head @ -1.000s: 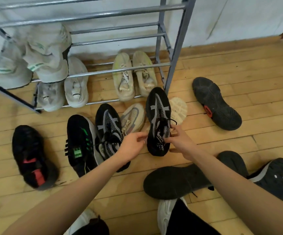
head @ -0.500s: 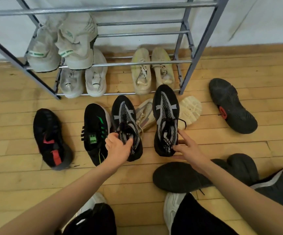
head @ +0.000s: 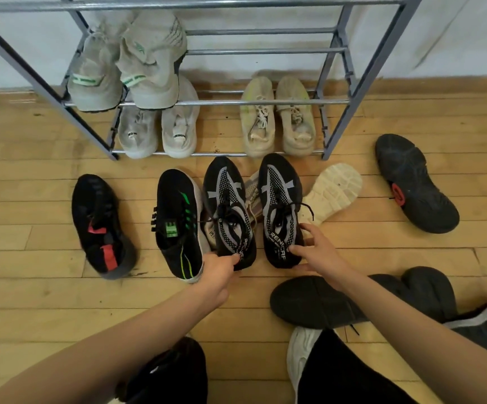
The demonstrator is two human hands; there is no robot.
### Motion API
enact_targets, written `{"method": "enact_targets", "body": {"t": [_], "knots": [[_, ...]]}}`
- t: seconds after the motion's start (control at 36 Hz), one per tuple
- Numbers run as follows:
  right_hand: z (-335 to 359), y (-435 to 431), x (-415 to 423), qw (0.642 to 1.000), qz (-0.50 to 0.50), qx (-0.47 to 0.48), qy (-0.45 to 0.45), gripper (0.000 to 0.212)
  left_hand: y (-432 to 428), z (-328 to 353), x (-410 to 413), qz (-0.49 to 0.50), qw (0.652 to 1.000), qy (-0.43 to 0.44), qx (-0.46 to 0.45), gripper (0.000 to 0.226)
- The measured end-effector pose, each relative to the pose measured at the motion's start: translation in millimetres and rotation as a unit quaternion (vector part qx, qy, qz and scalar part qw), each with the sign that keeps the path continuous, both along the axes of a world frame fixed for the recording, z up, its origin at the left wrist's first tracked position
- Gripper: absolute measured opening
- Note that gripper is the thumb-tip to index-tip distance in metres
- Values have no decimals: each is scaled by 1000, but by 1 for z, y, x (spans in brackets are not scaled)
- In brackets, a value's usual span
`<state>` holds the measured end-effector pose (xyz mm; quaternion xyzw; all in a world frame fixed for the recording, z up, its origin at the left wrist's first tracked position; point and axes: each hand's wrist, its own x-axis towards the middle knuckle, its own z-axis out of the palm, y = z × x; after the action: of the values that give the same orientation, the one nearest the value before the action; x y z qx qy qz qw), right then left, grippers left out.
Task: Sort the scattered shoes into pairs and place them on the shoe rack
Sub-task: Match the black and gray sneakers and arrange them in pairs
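Note:
Two matching black-and-grey knit shoes stand side by side on the wooden floor, toes toward the grey metal shoe rack (head: 338, 118). My left hand (head: 219, 269) grips the heel of the left shoe (head: 227, 205). My right hand (head: 312, 249) holds the heel of the right shoe (head: 280, 205), thumb and fingers around it. The rack holds a pale grey pair with green marks (head: 125, 65) on its middle rail, with a white pair (head: 157, 132) and a cream pair (head: 277, 118) at floor level.
Loose on the floor: a black-and-red shoe (head: 99, 225), a black shoe with green stripes (head: 178, 225), a beige shoe (head: 252, 196) between the held pair, an upturned cream sole (head: 332, 191), an upturned black sole (head: 411, 182), and dark shoes (head: 353, 301) by my legs.
My left hand slid from the laces to the heel of the left shoe and drew it alongside the right one. The camera moved closer to the rack.

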<state>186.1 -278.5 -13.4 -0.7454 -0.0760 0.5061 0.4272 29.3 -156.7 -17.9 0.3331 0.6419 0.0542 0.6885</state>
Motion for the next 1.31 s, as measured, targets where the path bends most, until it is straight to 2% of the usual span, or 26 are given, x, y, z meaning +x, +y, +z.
{"method": "enact_targets", "body": {"t": [0.08,0.28,0.39,0.58,0.75,0.83,0.89,1.0,1.08,1.17,1.31], "knots": [[-4,2,2,1000,-4,-6,-6,64,3,8,0,51,995,-65,-52,38],[-6,-1,-4,998,9,4,-57,61,3,12,-6,65,989,-113,-68,48],[-6,-9,-10,995,7,35,-89,64,-3,15,-6,60,989,-130,-32,54],[9,-9,-2,986,-27,99,-134,62,-3,29,0,37,983,-173,51,51],[31,7,17,975,-60,150,-150,59,20,47,18,15,974,-208,84,46],[45,20,34,972,-64,155,-165,60,37,59,33,7,971,-223,86,47],[54,30,47,969,-59,159,-177,61,49,70,45,3,968,-238,85,39],[72,54,71,973,-67,157,-157,59,76,85,71,-1,965,-244,97,36],[83,73,92,974,-60,145,-165,66,97,99,90,-16,964,-244,108,38],[98,93,109,973,-80,149,-159,58,116,113,109,-24,964,-232,124,37],[113,111,139,970,-73,108,-207,39,136,128,136,-38,964,-232,124,29]]}}
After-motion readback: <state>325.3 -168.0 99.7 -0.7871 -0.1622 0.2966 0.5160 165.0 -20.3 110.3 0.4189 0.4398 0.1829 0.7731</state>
